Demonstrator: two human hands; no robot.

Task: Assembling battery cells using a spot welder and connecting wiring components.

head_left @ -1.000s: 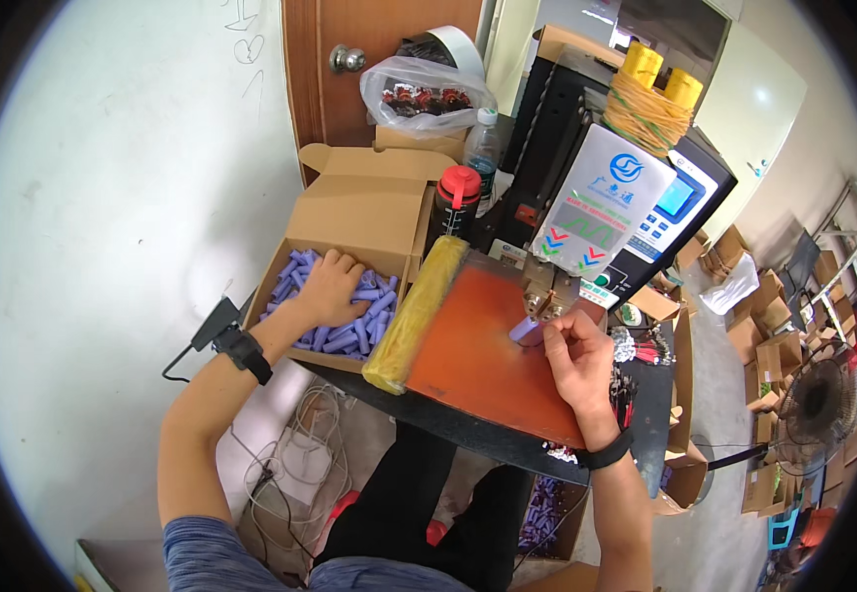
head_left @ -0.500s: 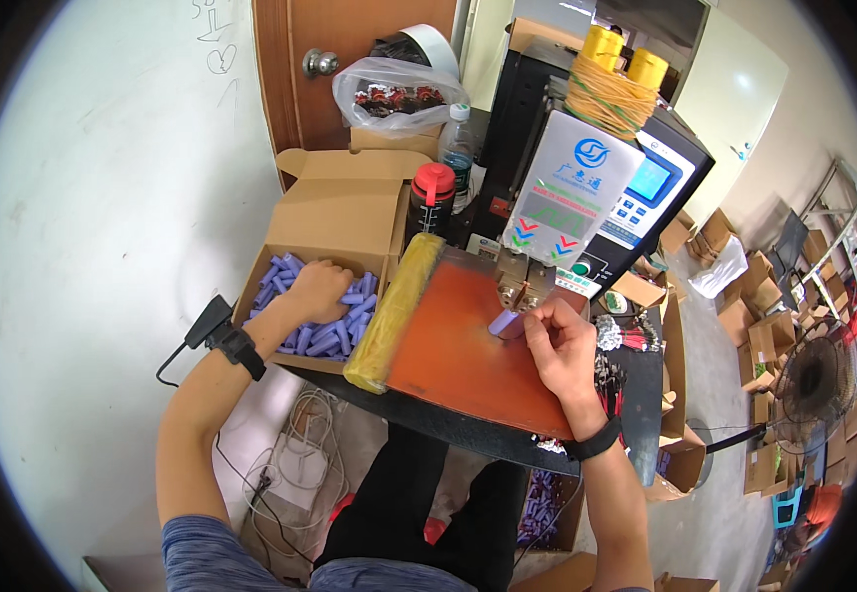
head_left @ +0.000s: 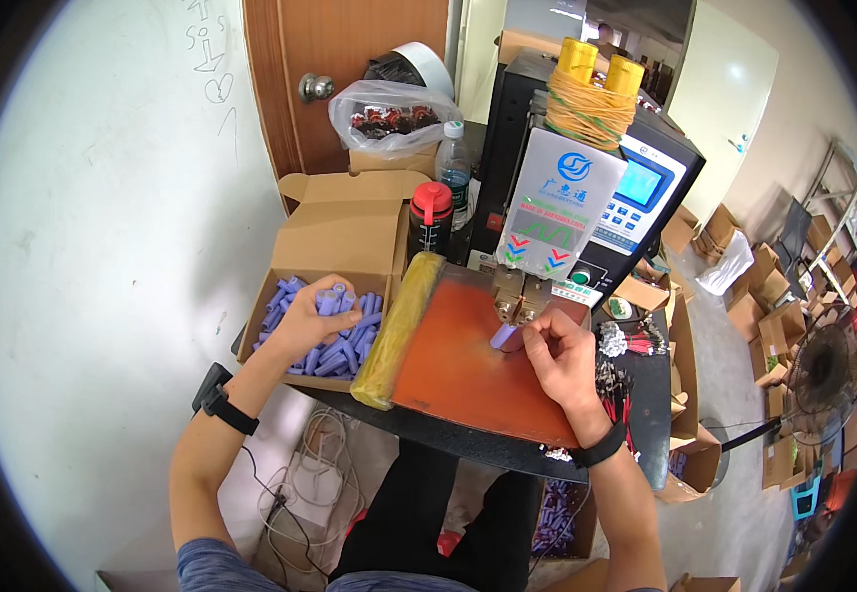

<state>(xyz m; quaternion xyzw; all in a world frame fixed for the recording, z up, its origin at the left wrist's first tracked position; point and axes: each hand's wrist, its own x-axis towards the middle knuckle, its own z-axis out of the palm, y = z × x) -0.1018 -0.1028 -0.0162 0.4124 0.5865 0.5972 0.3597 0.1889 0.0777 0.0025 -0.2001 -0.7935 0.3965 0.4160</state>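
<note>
Left of the spot welder, over the open cardboard box, the left hand has turned up from the cell pile, its grip now closed around several purple cells. The grip of the right hand stays pressed together beside a single cell beneath the electrodes.
</note>
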